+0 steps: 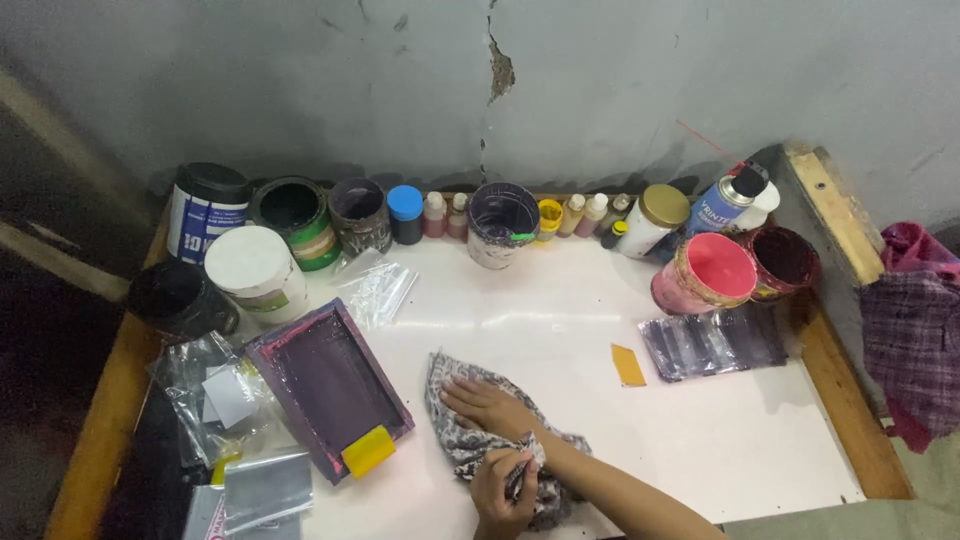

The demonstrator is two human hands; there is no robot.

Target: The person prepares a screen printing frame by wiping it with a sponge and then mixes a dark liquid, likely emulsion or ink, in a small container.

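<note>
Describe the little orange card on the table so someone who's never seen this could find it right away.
Start at the white tabletop and find the pink-filled can near its right side. Below and left of that can, beside a dark plastic packet, lies the orange card. It is the only flat, plain orange piece lying alone on bare white surface.

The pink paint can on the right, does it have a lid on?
No, the pink paint can stands open, its pink paint showing.
</note>
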